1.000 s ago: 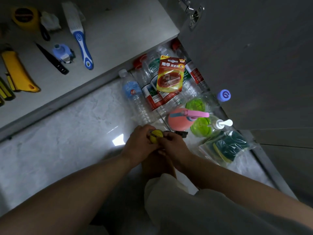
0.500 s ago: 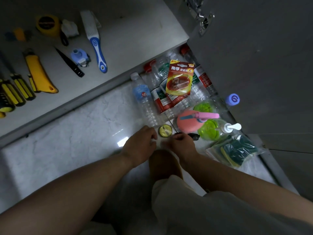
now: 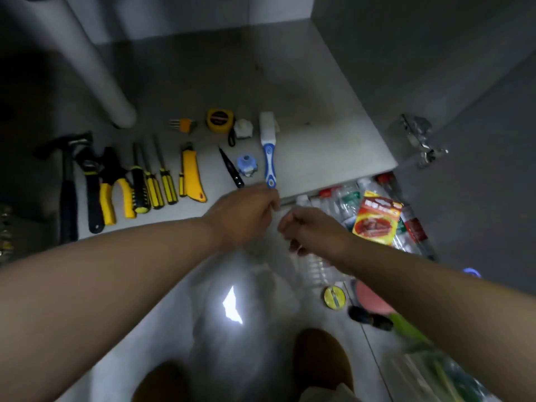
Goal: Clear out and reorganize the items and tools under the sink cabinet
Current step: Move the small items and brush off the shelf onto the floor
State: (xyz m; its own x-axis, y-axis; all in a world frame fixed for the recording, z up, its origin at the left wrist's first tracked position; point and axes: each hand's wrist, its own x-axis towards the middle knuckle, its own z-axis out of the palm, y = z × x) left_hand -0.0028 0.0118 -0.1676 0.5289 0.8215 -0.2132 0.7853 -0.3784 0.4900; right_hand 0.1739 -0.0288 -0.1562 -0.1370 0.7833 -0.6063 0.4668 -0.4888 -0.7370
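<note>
Both hands are up off the floor now. The left hand (image 3: 246,216) and the right hand (image 3: 310,227) hover knuckle to knuckle at the cabinet's front lip, fingers curled in. Motion blur hides the fingertips, so I can't tell whether either is pinching anything. The yellow disc (image 3: 334,297) they were gripping a second ago is down. It lies flat on the tile beside the bottles (image 3: 342,204), so that item looks parked and the hands are going back to the shelf.

The left knuckles sit just short of the brush (image 3: 268,152) handle, likely the next pick.

The cabinet (image 3: 304,111) floor holds a neat row: hammer (image 3: 68,181), wrench (image 3: 90,184), pliers (image 3: 116,192), screwdrivers (image 3: 153,184), knife (image 3: 191,178). Behind them are the hex keys (image 3: 182,124) and the tape measure (image 3: 220,120). The tools look sorted.

Outside, a battery pack (image 3: 377,219) rests on the bottles. At bottom right, a clear bag (image 3: 435,369) holds something green, too smeared to name.
</note>
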